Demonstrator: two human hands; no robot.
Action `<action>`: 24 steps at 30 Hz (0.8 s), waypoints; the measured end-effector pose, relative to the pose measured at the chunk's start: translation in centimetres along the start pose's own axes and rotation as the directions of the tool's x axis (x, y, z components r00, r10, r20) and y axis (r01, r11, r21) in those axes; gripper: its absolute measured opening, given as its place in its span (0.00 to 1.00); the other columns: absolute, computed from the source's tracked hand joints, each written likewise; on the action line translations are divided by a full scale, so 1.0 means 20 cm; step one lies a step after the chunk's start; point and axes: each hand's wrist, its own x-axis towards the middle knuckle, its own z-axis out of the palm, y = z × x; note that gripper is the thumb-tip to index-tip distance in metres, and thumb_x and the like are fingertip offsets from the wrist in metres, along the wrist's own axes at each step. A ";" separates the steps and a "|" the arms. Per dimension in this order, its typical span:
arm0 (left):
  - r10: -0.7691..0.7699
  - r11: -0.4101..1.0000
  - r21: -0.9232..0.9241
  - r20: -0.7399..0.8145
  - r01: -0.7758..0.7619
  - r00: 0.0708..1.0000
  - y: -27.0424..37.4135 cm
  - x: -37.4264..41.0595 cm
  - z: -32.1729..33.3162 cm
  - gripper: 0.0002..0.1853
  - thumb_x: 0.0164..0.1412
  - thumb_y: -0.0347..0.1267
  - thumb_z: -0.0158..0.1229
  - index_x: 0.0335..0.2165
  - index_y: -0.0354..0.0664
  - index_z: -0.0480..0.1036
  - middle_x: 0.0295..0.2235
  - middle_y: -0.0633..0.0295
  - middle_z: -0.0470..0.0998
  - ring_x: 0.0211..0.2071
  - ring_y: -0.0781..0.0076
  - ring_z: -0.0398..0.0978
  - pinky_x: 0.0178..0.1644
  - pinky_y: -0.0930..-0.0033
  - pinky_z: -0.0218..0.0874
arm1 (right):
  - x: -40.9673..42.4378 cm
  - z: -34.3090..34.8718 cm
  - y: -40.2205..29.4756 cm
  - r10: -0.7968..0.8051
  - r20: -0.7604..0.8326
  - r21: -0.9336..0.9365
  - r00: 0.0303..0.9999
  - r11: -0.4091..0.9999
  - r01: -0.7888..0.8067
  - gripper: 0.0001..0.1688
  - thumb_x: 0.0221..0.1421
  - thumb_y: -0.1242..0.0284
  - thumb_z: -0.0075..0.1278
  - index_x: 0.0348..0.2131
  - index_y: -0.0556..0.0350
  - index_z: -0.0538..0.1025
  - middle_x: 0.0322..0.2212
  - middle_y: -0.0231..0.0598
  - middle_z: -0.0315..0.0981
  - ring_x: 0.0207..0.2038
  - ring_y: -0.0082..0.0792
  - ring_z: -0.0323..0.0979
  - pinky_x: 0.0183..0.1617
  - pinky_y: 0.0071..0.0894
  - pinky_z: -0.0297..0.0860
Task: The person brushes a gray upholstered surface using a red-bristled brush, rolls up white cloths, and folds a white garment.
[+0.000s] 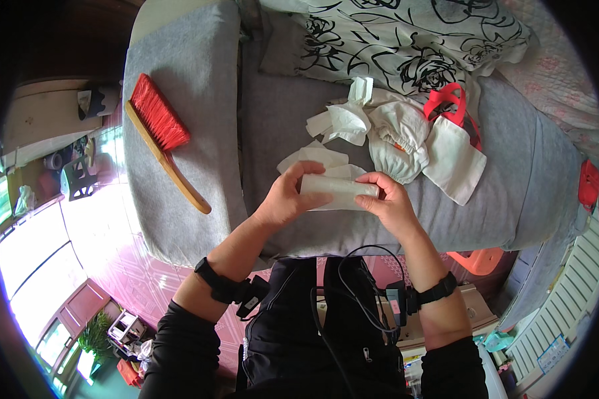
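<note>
Between both hands lies a rolled or folded piece of thin white material, possibly tissue or cloth. My left hand grips its left end, thumb in front and fingers behind. At its right end, the thumb and fingers of my right hand pinch it. Thin white sheets lie just beyond the roll. Farther back sit crumpled white sheets. Beside them is a gathered white cloth item, touching a small white cloth bag with red straps.
Grey fabric covers the padded seat. On its left section rests a wooden-handled brush with red bristles. A black-patterned white pillow lies at the back, near a pale quilt. Black cables loop between my forearms. An orange plastic stool shows below.
</note>
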 end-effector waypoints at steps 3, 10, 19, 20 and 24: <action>0.158 0.983 0.090 0.012 -0.159 0.987 0.01 -0.02 0.02 0.19 0.42 0.24 0.61 0.36 0.38 0.67 0.32 0.65 0.70 0.34 0.78 0.67 0.38 0.77 0.60 | 0.00 0.00 -0.01 0.078 -0.009 0.055 0.997 0.996 -0.077 0.18 0.44 0.74 0.53 0.38 0.60 0.69 0.27 0.28 0.68 0.33 0.17 0.63 0.35 0.17 0.62; -0.058 0.986 0.152 -0.042 0.064 0.997 0.00 0.00 0.02 0.20 0.41 0.24 0.61 0.37 0.38 0.65 0.33 0.65 0.69 0.36 0.78 0.67 0.39 0.76 0.61 | 0.01 0.03 0.04 0.022 -0.031 0.008 0.999 1.000 -0.022 0.22 0.43 0.77 0.52 0.41 0.60 0.67 0.33 0.31 0.66 0.37 0.21 0.64 0.40 0.19 0.62; 0.251 0.961 0.153 -0.133 -0.230 0.959 -0.09 0.00 0.07 0.27 0.40 0.25 0.60 0.42 0.43 0.60 0.38 0.57 0.66 0.38 0.68 0.68 0.39 0.70 0.62 | 0.01 0.05 0.03 0.049 0.028 -0.052 0.998 0.998 -0.048 0.22 0.46 0.76 0.49 0.43 0.57 0.65 0.37 0.31 0.65 0.39 0.22 0.62 0.43 0.20 0.60; 0.244 0.966 0.124 -0.137 -0.228 0.960 -0.08 0.00 0.07 0.26 0.40 0.24 0.60 0.41 0.43 0.61 0.38 0.57 0.66 0.39 0.68 0.68 0.40 0.69 0.62 | 0.00 0.04 0.01 0.090 0.048 0.000 0.995 0.996 -0.090 0.21 0.47 0.75 0.48 0.43 0.56 0.65 0.37 0.31 0.65 0.39 0.22 0.62 0.43 0.21 0.60; 0.236 0.941 0.260 -0.041 -0.218 0.971 -0.08 -0.01 0.00 0.18 0.42 0.25 0.60 0.35 0.39 0.66 0.34 0.58 0.68 0.37 0.73 0.69 0.37 0.73 0.62 | 0.00 0.05 -0.05 0.336 0.079 0.148 0.939 0.927 -0.344 0.18 0.50 0.69 0.46 0.42 0.54 0.65 0.35 0.30 0.64 0.38 0.21 0.62 0.43 0.23 0.59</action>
